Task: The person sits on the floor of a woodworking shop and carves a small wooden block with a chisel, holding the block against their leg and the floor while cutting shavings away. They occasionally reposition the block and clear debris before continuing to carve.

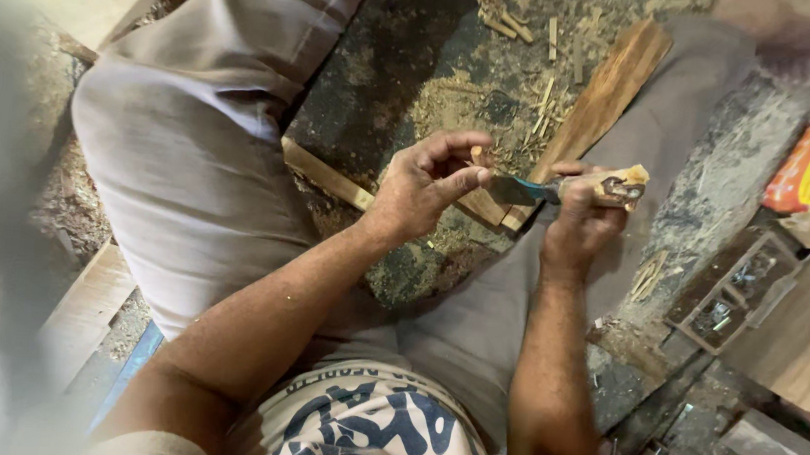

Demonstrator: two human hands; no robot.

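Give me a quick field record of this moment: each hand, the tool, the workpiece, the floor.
left hand: left hand pinches a small pale wooden piece at the fingertips
right hand: right hand closed around the worn wooden handle of a dark-bladed chisel
blade: points toward the left hand
plank: long brown wooden plank lies under both hands, across the knee
floor: dark floor strewn with pale wood shavings
right side: small wooden compartment box
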